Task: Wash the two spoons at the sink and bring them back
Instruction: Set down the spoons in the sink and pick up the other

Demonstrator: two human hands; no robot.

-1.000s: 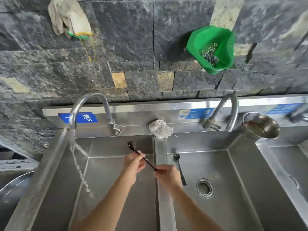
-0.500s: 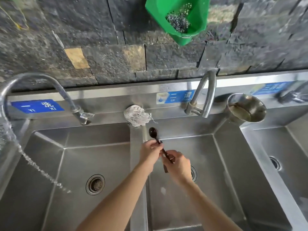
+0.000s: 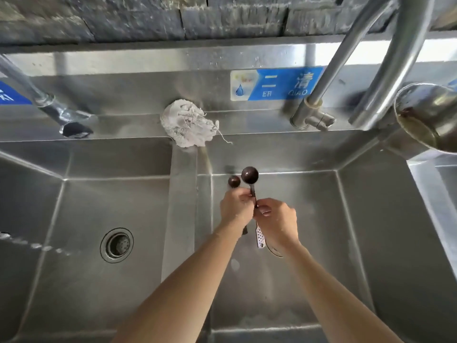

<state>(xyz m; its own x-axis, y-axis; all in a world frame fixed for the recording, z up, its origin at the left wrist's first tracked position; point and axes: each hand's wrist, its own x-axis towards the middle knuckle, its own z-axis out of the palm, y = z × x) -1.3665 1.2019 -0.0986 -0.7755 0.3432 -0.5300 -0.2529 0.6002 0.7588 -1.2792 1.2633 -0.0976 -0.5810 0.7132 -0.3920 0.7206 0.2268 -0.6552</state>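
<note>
Two dark spoons are over the middle sink basin (image 3: pixel 371 231). The larger spoon (image 3: pixel 250 175) stands bowl-up, its handle pinched between my left hand (image 3: pixel 235 210) and my right hand (image 3: pixel 280 220); its perforated silver handle end hangs below my right hand. Just left of it, the bowl of the smaller spoon (image 3: pixel 234 181) shows above my left hand. Most of its handle is hidden behind that hand, and I cannot tell whether it is held or lies on the basin floor.
The left basin has a round drain (image 3: pixel 116 245), and a thin water stream (image 3: pixel 37 246) falls into it from the left faucet (image 3: pixel 49 105). A crumpled grey cloth (image 3: pixel 185 123) sits on the ledge above the divider. The middle faucet (image 3: pixel 371 58) and a tilted metal bowl (image 3: pixel 430 117) are at the upper right.
Both hands carried the larger spoon rightward from the left basin across the divider to the middle basin, beside the smaller spoon. The view has moved closer and to the right.
</note>
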